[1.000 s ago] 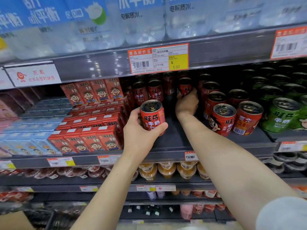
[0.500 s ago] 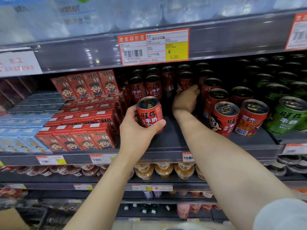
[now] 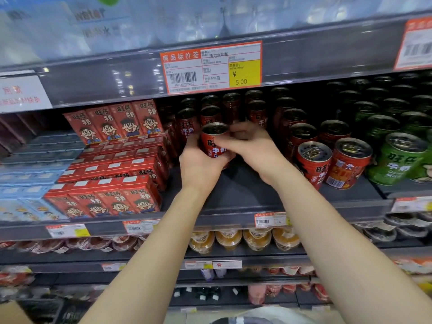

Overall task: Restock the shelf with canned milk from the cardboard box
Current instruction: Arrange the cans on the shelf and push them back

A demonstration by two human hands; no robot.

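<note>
head view, close, facing shelf (image 3: 236, 195)

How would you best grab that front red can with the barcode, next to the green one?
Around its upper wall, just below the rim, coming from the front and above. The barcode can has its top and front face free, while a red can and the green can crowd its sides.

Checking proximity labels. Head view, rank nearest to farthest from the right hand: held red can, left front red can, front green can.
1. held red can: gripped by the right hand, centre shelf.
2. left front red can: to the hand's right, shelf front.
3. front green can: farthest right, shelf front.
</note>
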